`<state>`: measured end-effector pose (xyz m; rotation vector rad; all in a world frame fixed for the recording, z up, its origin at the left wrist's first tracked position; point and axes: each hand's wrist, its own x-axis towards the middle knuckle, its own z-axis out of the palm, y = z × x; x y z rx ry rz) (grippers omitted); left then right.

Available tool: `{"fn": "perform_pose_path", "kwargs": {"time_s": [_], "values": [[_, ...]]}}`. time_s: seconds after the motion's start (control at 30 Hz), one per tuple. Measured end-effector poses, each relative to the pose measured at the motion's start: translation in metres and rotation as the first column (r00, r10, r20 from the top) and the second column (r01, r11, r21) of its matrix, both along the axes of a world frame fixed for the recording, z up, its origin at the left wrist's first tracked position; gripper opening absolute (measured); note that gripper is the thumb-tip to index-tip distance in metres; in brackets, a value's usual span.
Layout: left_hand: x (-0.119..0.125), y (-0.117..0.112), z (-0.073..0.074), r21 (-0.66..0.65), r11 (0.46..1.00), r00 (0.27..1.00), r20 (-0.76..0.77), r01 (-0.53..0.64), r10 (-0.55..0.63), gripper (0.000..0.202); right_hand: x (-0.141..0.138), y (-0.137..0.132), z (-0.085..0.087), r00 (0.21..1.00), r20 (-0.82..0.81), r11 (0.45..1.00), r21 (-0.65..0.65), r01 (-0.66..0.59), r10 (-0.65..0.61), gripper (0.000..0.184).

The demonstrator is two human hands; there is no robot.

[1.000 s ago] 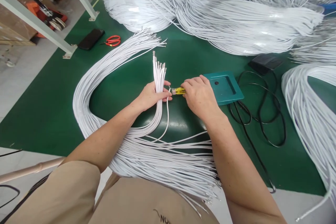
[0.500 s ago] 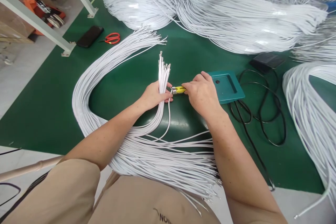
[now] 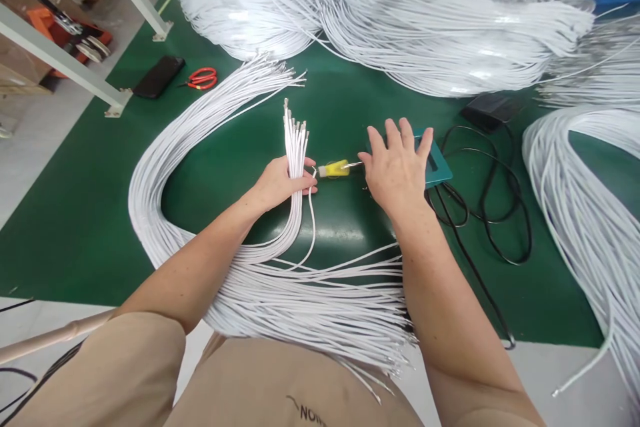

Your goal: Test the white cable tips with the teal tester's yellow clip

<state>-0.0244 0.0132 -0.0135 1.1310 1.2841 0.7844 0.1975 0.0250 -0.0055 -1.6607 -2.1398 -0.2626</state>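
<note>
My left hand (image 3: 280, 183) is closed around a bundle of white cables (image 3: 296, 153), whose metal-tipped ends point up above the fingers. One single cable curves away from the bundle and reaches a yellow connector (image 3: 334, 169) just past my left fingertips. A thin metal piece (image 3: 353, 165) runs from the connector's right side toward my right thumb; whether the thumb touches it I cannot tell. With fingers spread, my right hand (image 3: 399, 163) is over the left part of a teal tray-like plate (image 3: 440, 170), hiding much of it.
Loose white cables (image 3: 320, 300) lie along the near edge. Large cable bundles (image 3: 460, 33) fill the back, and another (image 3: 560, 173) hangs at right. A black cord (image 3: 530, 233) coils beside the plate. Red-handled scissors (image 3: 202, 78) and a black phone-like object (image 3: 159, 77) lie at back left.
My right hand has let go of the yellow connector, moved right and spread its fingers over the teal plate. The left hand keeps its hold on the cables. The view has shifted slightly.
</note>
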Motion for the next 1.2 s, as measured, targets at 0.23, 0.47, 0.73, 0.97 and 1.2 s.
{"fn": "perform_pose_path", "kwargs": {"time_s": [0.23, 0.47, 0.73, 0.97, 1.2], "values": [[0.0, -0.007, 0.01, 0.096, 0.994, 0.977, 0.201, 0.056, -0.074, 0.05, -0.025, -0.012, 0.022, 0.818, -0.55, 0.953, -0.123, -0.277, 0.167, 0.027], [0.006, -0.013, 0.014, 0.092, 0.99, 0.945, 0.299, 0.109, -0.132, 0.048, -0.035, -0.014, 0.016, 0.186, -0.933, 0.557, -0.336, -0.759, -0.309, 0.018], [0.007, -0.02, 0.019, 0.111, 0.994, 0.975, 0.223, -0.004, -0.021, 0.032, -0.015, -0.018, 0.042, 0.17, -0.98, 0.686, -0.197, -0.7, -0.108, 0.013], [0.006, -0.02, 0.017, 0.153, 0.987, 0.984, 0.179, -0.046, 0.018, 0.016, 0.062, -0.047, 0.079, 0.722, -0.69, 0.625, -0.542, -0.562, 0.051, 0.009], [0.005, -0.017, 0.014, 0.151, 0.986, 0.99, 0.135, -0.067, 0.046, 0.033, 0.07, -0.065, 0.077, 0.881, -0.473, 0.884, -0.413, -0.219, -0.002, 0.012]]}}
